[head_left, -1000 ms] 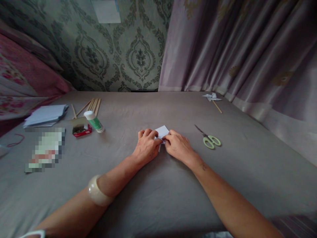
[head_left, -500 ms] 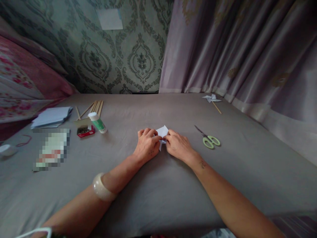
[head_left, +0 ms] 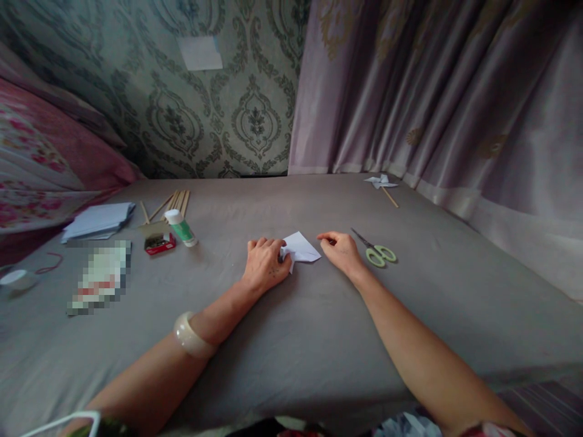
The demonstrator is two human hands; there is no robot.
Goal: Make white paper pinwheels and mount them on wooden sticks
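A folded white sheet of paper (head_left: 301,247) lies on the grey cloth, its pointed corners facing up and right. My left hand (head_left: 266,261) grips its left side between thumb and fingers; the fingers hide that part. Just right of the paper, and apart from it, is my right hand (head_left: 339,249). Its fingers are curled in with thumb and forefinger close together. Whether anything small sits in that pinch cannot be seen. Nearest to the right hand are scissors with green handles (head_left: 376,256), lying with the blades pointing up and left.
A paper pinwheel on a stick (head_left: 382,182) lies at the back right. To the left are a glue stick (head_left: 182,229), a small red box (head_left: 159,243), wooden sticks (head_left: 182,200), a paper stack (head_left: 98,220), a blurred packet (head_left: 102,276) and a white round cap (head_left: 17,280).
My right hand has let go of the paper and moved right. The paper's right corner now shows spread out. My left hand stays on the left side. The view has shifted slightly.
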